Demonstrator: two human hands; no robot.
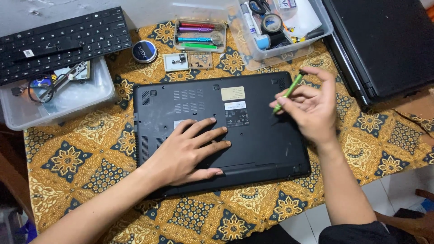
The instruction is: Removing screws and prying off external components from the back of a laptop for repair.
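A black laptop (pixel 253 135) lies upside down on a patterned yellow and blue cloth (pixel 77 162), its underside with vents and labels facing up. My left hand (pixel 190 151) rests flat on the underside, fingers spread, holding nothing. My right hand (pixel 312 106) hovers over the laptop's right part and grips a slim green screwdriver (pixel 289 90), held at a slant with its tip pointing down towards the case.
A loose black keyboard (pixel 58 40) lies across a clear bin (pixel 63 97) of parts at the left. A screwdriver set tray (pixel 199 34), a round tin (pixel 144 51) and a clear tub (pixel 280 31) with tape stand at the back. A second black laptop (pixel 384 45) lies at the right.
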